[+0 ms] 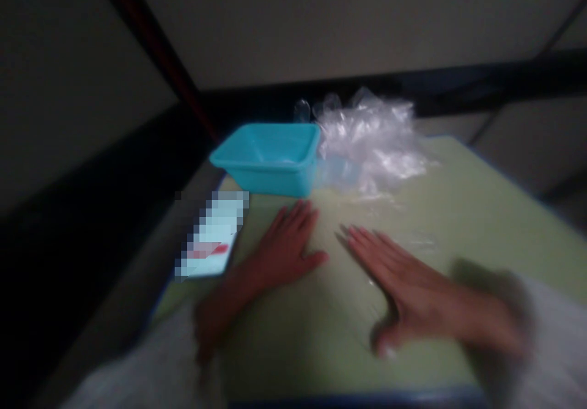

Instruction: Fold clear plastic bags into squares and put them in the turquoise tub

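My left hand (290, 241) lies palm down on the yellow-green table (293, 348), fingers stretched out and thumb spread. To its right, my right hand (403, 277) is also flat and open, fingers pointing up and left, thumb apart. Faint glints and creases near the right hand look like a thin clear plastic piece (419, 241) on the tabletop; its outline is too faint to trace. Neither hand grips anything. Beyond the left hand stands a turquoise plastic basin (275, 180). A heap of crumpled clear plastic bags (371, 134) lies beside the basin.
Left of my left hand lies a pale flat rectangular thing (211, 238) with a red mark, partly blurred out. The table has a blue edge (358, 397). A wall (343, 24) with a dark band rises behind the table. The view is dim and blurred.
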The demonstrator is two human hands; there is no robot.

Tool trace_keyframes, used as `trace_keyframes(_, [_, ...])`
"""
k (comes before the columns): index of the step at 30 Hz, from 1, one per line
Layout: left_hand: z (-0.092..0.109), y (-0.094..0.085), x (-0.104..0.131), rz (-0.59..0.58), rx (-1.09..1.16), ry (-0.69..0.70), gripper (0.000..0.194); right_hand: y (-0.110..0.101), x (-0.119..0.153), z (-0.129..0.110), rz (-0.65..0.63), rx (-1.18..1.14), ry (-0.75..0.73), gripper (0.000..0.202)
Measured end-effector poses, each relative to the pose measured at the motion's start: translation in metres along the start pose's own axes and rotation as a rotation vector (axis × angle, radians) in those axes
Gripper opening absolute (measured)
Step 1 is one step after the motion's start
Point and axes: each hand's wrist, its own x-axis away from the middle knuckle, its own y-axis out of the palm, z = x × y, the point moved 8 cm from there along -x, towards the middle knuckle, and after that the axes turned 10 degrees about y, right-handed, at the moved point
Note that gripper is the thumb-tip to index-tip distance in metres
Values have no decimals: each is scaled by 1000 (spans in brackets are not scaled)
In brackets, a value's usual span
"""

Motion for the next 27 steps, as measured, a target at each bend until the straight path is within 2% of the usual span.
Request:
trace_keyframes(2, [7,-12,2,113,-8,-48,66,-1,0,0,33,8,-9,128])
trace_keyframes(4, [29,-23,4,235,46,-48,54,-2,1,0,70,9,-17,128])
trace_keyframes(5, [44,-24,5,254,91,-15,52,-2,1,0,88,6,-20,128])
trace_keyframes(8, [93,-14,4,179,178,137,59,-2,3,0,146,-12,-21,132])
trace_keyframes(11, [109,2,4,75,203,137,69,0,5,2,175,-14,-7,135])
trace_keyframes(16, [98,15,6,38,215,92,83,5,4,6,97,-3,24,131])
trace_keyframes(22, [84,15,9,31,137,83,82,5,2,6,43,-5,25,129])
trace_keyframes(27, [44,14,5,-13,59,-59,76,6,2,5,11,7,23,126])
